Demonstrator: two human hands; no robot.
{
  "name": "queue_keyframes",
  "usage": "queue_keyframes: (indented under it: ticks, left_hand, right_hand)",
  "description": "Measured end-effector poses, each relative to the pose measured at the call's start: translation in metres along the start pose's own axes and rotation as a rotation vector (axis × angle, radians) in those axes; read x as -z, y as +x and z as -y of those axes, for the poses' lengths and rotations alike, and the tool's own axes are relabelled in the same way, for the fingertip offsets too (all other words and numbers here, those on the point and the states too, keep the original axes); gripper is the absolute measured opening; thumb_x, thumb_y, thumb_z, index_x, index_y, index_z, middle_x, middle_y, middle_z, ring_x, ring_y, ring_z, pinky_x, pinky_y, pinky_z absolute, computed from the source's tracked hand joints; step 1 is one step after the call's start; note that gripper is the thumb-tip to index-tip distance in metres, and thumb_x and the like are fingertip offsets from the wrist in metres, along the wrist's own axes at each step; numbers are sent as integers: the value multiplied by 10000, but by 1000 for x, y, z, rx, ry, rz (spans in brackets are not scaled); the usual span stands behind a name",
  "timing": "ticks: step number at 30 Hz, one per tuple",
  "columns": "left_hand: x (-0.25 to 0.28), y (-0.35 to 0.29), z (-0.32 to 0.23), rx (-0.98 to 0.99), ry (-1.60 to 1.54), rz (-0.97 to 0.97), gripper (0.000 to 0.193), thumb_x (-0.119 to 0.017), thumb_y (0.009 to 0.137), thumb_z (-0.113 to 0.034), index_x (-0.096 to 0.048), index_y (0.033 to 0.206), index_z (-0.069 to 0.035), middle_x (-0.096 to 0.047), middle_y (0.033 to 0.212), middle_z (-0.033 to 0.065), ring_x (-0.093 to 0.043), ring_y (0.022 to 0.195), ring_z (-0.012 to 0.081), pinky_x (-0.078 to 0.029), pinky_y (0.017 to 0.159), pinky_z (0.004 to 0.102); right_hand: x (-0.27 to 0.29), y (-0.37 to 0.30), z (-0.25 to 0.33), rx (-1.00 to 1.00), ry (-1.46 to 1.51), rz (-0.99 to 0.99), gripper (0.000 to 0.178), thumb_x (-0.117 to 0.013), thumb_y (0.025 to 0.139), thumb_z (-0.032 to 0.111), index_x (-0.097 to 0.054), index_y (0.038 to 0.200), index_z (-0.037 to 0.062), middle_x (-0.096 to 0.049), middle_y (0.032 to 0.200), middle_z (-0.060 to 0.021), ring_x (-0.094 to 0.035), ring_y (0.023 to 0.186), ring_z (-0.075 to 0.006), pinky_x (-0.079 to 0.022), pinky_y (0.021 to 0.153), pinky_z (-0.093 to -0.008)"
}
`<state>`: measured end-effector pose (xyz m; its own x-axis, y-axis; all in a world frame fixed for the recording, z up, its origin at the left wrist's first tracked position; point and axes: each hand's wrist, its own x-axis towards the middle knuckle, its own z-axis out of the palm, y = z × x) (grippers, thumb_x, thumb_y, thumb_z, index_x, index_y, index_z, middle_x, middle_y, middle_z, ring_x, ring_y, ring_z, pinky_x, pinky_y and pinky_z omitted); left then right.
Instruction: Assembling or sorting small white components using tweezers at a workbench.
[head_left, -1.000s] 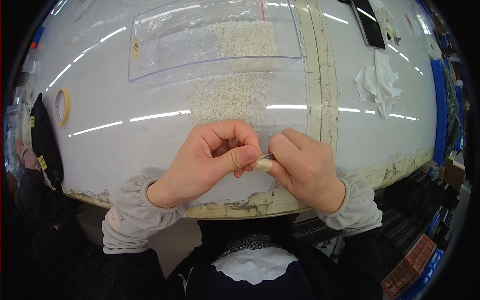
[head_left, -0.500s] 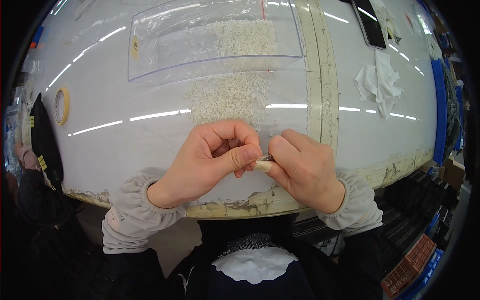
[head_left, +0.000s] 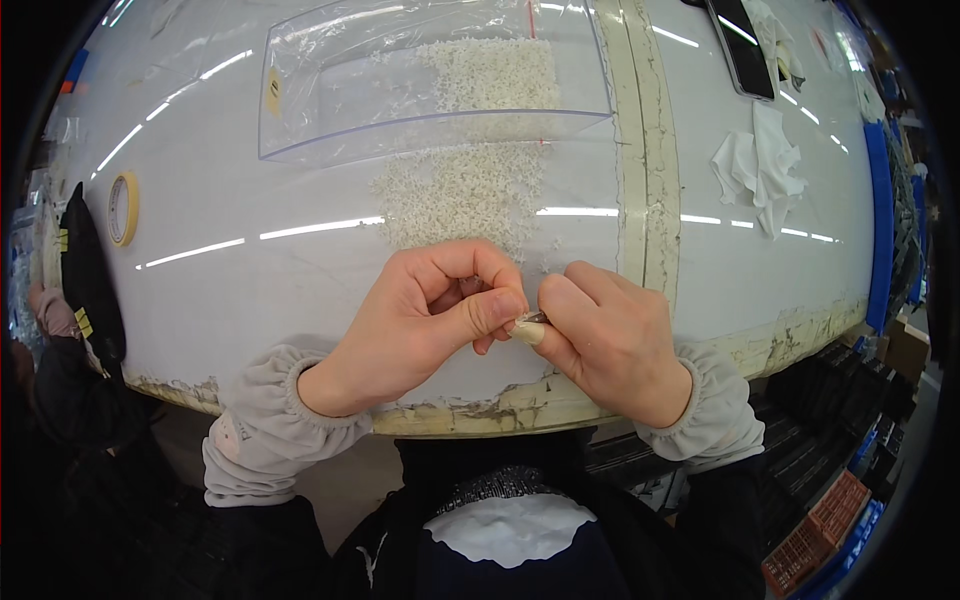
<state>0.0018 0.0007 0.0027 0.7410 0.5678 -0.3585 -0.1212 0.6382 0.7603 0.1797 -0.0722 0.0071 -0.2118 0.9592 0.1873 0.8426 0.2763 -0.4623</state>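
White pieces (head_left: 460,195) lie in a loose spread on the worktop (head_left: 230,310), just beyond the person's 2 hands, presumably so that they are within easy reach. More show through the clear box (head_left: 345,145) behind; I cannot tell whether all of those sit inside it. The left hand (head_left: 430,310) has its thumb and forefinger pressed together in a pinch, though whatever is between them is too small to make out. Close against it, the right hand (head_left: 615,340) is curled, pinching a dark slim tool (head_left: 537,318) between thumb and forefinger. Pale tape (head_left: 528,332) wraps that thumb, I would guess as a guard against the tool. Both hands meet near the worktop's edge, which probably helps them keep steady over such fine work.
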Motion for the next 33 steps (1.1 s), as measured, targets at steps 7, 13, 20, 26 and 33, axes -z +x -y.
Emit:
queue_keyframes:
  ticks: [7, 13, 20, 26, 33]
  left_hand:
    - [0, 0, 0, -8, -12, -2, 43, -587, 882, -27, -582, 841, -17, -537, 863, 59, -469, 665, 104, -415, 592, 193]
    - [0, 0, 2, -10, -4, -1, 41, -582, 888, -30, -581, 849, -19, -539, 864, 57, -467, 667, 104, -413, 595, 193]
    - [1, 0, 5, -13, -17, 9, 46, -572, 899, -45, -576, 860, -20, -538, 863, 53, -465, 670, 104, -410, 604, 195]
    - [0, 0, 4, -15, -21, 8, 51, -563, 907, -54, -570, 870, -19, -536, 864, 52, -463, 671, 104, -410, 613, 199]
    - [0, 0, 4, -38, -34, 21, 46, -557, 908, -49, -567, 877, -18, -534, 868, 54, -464, 671, 106, -410, 612, 200]
  right_hand:
    - [1, 2, 3, -48, 26, -17, 263, -639, 842, 284, -494, 736, 91, -395, 649, -15, -385, 520, -166, -331, 455, -284]
    - [-1, 2, 2, -39, 9, -19, 259, -641, 842, 276, -494, 736, 91, -390, 645, -15, -384, 519, -164, -329, 452, -285]
    - [-1, 1, -1, 10, -23, -1, 208, -659, 812, 291, -526, 781, 134, -385, 679, 18, -400, 508, -120, -318, 418, -239]
    - [-1, 2, 0, -9, 29, -34, 226, -658, 818, 273, -513, 760, 110, -397, 664, 3, -383, 510, -140, -321, 434, -259]
    - [-1, 2, 1, -26, 69, -47, 240, -655, 827, 254, -502, 743, 90, -408, 649, -13, -361, 507, -160, -324, 450, -274]
